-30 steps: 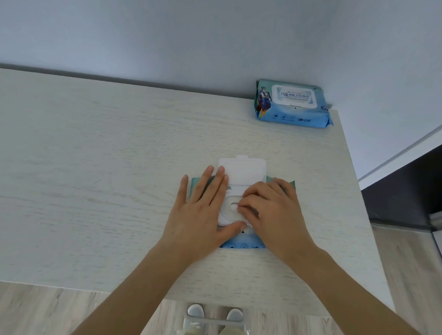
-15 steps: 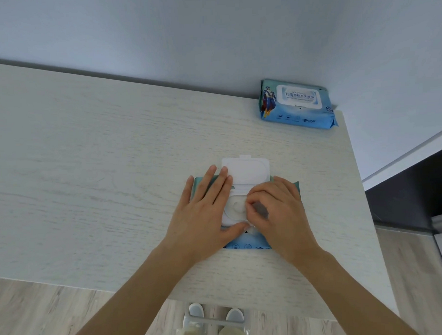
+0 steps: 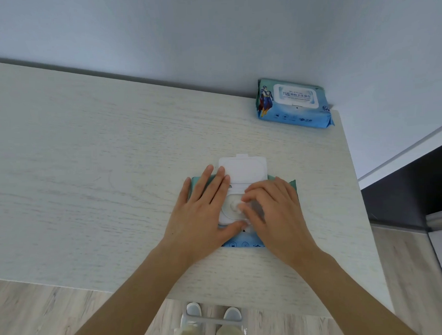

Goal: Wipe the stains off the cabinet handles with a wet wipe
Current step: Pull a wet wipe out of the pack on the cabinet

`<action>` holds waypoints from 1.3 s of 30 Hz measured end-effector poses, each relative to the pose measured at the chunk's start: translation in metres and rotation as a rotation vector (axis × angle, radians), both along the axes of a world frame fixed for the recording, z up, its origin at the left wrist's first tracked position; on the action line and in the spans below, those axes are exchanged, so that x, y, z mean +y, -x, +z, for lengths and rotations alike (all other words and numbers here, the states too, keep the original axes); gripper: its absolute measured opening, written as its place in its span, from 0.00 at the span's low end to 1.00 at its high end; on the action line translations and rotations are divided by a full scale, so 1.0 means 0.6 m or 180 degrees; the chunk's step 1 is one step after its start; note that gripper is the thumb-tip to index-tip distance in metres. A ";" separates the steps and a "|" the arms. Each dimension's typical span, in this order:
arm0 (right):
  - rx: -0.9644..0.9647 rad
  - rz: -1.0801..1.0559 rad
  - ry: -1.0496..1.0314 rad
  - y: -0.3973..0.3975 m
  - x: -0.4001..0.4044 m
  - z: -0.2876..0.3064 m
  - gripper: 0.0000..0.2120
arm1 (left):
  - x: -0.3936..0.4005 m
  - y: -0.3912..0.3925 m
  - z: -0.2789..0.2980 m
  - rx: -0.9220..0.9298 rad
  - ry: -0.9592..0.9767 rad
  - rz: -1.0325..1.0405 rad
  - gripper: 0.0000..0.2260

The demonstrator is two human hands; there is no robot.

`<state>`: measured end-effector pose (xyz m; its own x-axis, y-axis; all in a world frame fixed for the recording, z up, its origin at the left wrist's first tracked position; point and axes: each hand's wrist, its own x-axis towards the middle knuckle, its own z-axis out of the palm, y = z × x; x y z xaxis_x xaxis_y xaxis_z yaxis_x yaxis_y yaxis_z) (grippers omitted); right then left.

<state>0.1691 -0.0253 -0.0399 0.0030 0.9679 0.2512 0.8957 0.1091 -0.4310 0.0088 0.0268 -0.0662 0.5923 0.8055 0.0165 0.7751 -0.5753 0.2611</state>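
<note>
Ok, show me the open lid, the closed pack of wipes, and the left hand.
open lid [image 3: 243, 168], head view, middle of the flipped-back white flap.
closed pack of wipes [image 3: 294, 102], head view, its white top label.
left hand [image 3: 201, 213], head view, back of the hand.

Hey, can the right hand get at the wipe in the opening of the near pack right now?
Probably yes. The lid is flipped back, the left hand lies flat on the near pack, and the right hand fingers already sit at the opening.
</note>
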 end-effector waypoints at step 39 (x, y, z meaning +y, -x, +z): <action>0.0411 -0.0225 -0.0528 -0.003 -0.003 0.077 0.04 | 0.005 -0.003 -0.008 0.0189 0.0080 0.0083 0.43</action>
<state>0.1712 -0.0269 0.0063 0.1119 0.9097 0.4000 0.8423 0.1268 -0.5239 0.0104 0.0298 -0.0710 0.5705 0.8204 -0.0385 0.8043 -0.5487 0.2282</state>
